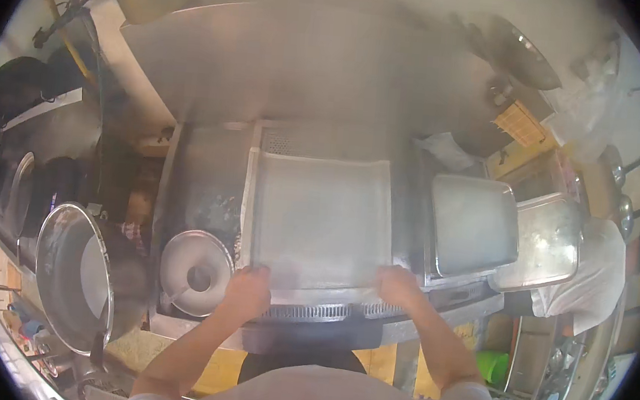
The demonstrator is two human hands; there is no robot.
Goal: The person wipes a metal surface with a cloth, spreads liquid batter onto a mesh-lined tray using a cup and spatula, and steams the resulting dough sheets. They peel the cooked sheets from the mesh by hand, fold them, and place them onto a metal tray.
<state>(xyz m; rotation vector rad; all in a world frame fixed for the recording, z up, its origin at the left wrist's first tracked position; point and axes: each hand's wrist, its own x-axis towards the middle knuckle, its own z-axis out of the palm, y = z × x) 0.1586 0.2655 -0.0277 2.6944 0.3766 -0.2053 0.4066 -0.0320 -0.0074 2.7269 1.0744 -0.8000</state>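
Note:
In front of me lies a large square pale sheet (322, 223), perhaps cloth, with raised edges, on a metal steaming counter. Steam blurs it. My left hand (248, 292) is closed at its near left corner, and my right hand (401, 288) is closed at the near right corner. The fingers seem to grip the sheet's edge, though haze hides the exact hold. Left of my left hand sits a round metal pan (195, 273) with a dark round centre. To the right of the sheet rests a rectangular metal tray (476, 227) with rounded corners.
Another shiny metal tray (546, 244) stands farther right, beside a person in a white top (592, 274). A big round metal pot (77, 279) is at the left. A slotted metal strip (307, 312) runs along the counter's front. A wok-like pan (523, 54) hangs at the back right.

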